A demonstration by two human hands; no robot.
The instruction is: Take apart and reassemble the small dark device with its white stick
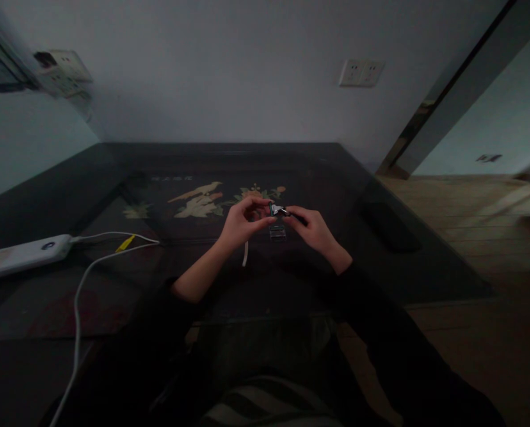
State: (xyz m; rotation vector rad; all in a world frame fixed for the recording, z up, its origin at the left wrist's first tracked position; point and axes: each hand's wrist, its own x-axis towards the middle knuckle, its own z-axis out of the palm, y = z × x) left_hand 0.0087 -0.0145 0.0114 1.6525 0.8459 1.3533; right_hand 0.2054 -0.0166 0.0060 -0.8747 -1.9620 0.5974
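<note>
In the middle of the head view, both hands meet over the dark table [265, 290] at a small razor [279, 210] with a silver neck. My left hand [242, 224] is closed, pinching the head end, which has a teal edge, between thumb and fingers. From the other side, my right hand [312, 228] is closed around the black handle [299, 219]. Just below the fingers lies a small clear plastic piece [277, 233] with bars across it. A thin pale strip [245, 254] shows beneath my left hand. The dim light hides finer detail.
A white power strip [25, 255] sits at the left, its white cable [77, 308] running over the table with a yellow tag [125, 243]. At the right lies a dark flat object [389, 226], like a phone. Behind the table stands a wall with sockets [361, 73].
</note>
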